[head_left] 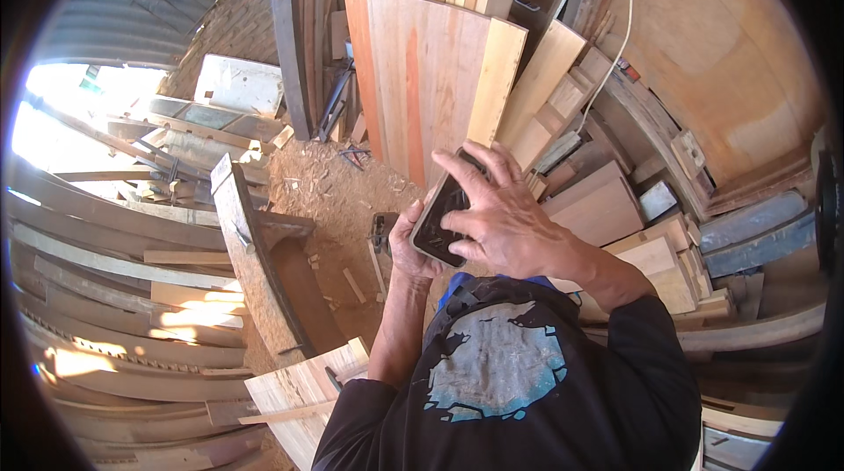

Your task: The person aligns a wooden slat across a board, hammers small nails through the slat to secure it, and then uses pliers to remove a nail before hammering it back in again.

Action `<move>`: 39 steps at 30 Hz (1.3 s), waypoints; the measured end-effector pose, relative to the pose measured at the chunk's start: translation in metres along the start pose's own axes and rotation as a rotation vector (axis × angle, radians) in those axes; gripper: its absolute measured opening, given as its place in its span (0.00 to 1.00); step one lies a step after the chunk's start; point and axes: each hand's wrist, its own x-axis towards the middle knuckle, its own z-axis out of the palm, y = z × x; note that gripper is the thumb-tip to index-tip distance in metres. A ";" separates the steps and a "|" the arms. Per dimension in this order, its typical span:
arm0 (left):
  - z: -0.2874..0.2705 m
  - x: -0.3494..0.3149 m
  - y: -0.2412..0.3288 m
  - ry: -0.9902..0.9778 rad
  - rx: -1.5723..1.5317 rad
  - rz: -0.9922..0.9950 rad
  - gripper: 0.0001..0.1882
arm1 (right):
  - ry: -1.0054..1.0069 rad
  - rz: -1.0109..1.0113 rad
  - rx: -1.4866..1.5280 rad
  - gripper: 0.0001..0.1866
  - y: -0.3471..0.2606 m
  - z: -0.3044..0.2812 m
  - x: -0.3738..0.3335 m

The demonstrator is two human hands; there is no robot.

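A dark smartphone [431, 231] with a light edge is tilted in front of my chest. My left hand [408, 248] is closed around its left side and lower end. Over the screen spreads my right hand [512, 223], its fingers apart and bent, some of them at or just above the glass. The right fingers hide the upper part of the phone, and I cannot tell which of them touch it. What the screen displays is too dark to make out.
Glued wooden panels [431, 66] lean upright ahead. A long workbench beam [255, 251] stands at the left, beside stacked planks [114, 251]. Cut wood blocks [655, 264] lie at the right, near a large plywood sheet [712, 66]. Sawdust and scraps [325, 185] cover the floor.
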 end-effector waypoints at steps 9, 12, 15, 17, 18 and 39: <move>-0.006 0.005 -0.008 0.046 0.102 0.015 0.35 | -0.034 -0.025 -0.179 0.08 0.007 0.044 0.007; -0.007 0.004 -0.007 0.025 0.110 0.011 0.34 | -0.010 -0.058 -0.143 0.07 0.014 0.040 0.010; -0.008 0.003 -0.005 0.086 -0.030 0.007 0.30 | 0.017 -0.040 -0.074 0.05 0.011 0.030 0.013; -0.006 0.002 -0.001 0.057 -0.137 -0.010 0.31 | 0.083 -0.019 0.079 0.04 0.012 0.021 0.013; -0.004 0.002 -0.001 0.059 -0.138 -0.009 0.31 | 0.150 0.005 0.228 0.04 0.014 0.017 0.013; -0.018 0.002 -0.004 0.135 -0.066 -0.014 0.34 | 0.261 0.493 0.908 0.02 0.053 0.000 -0.004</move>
